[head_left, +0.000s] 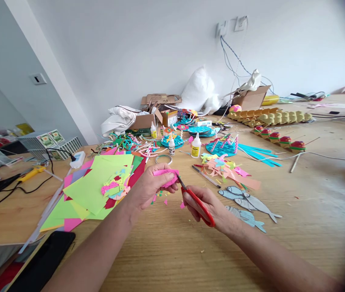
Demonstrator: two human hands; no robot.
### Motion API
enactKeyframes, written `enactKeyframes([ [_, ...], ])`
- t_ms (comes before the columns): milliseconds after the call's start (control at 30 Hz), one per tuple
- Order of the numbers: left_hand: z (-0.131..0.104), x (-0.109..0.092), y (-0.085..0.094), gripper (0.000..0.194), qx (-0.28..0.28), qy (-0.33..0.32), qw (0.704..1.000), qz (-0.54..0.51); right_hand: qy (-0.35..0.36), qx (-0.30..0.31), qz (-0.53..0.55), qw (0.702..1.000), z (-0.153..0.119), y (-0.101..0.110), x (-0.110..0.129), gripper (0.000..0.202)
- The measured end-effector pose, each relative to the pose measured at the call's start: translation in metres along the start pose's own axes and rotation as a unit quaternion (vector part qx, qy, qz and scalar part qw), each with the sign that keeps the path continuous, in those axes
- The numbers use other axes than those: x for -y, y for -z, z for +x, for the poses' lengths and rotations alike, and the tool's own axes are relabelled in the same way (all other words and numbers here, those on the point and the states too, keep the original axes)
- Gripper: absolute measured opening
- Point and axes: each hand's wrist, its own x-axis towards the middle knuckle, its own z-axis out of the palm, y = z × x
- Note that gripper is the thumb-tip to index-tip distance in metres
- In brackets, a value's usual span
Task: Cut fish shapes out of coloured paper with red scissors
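Observation:
Between the thumb and fingers of my left hand is a piece of pink paper with small dark marks on it. My right hand grips red-handled scissors, fingers wrapped about the handles. The scissors' dark blades point up and left and meet the right edge of the pink paper. Below the hands, small pink and green paper scraps lie on the wooden table. To the right rest several grey-blue paper fish, and a pen lies above them.
Colored paper sheets spread out at the left, with small cutouts on top. A phone lies at the near left edge. Glue bottles, blue paper crafts, pipe cleaners and egg cartons stand farther back. A white cable crosses the right side.

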Motion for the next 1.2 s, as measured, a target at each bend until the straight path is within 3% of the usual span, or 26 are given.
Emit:
enactKeyframes([
  [367, 0.001, -0.002, 0.006, 0.020, 0.028, 0.001, 1.000, 0.015, -0.018, -0.009, 0.006, 1.000, 0.001, 0.000, 0.003, 0.046],
  [567, 0.001, 0.010, -0.008, 0.025, 0.003, -0.020, 0.998, -0.051, 0.017, -0.048, 0.067, 0.996, 0.001, 0.000, 0.002, 0.049],
  [733, 0.003, 0.018, -0.012, 0.021, -0.054, -0.059, 0.996, -0.026, 0.009, -0.042, 0.065, 0.997, -0.001, -0.004, 0.005, 0.050],
  [867, 0.004, 0.018, -0.012, 0.019, -0.055, -0.100, 0.993, -0.009, 0.003, -0.032, 0.059, 0.998, -0.002, -0.006, 0.004, 0.050],
  [1200, 0.002, 0.014, -0.020, 0.016, -0.083, -0.071, 0.993, -0.050, 0.035, -0.004, 0.047, 0.998, -0.001, -0.004, -0.001, 0.049],
])
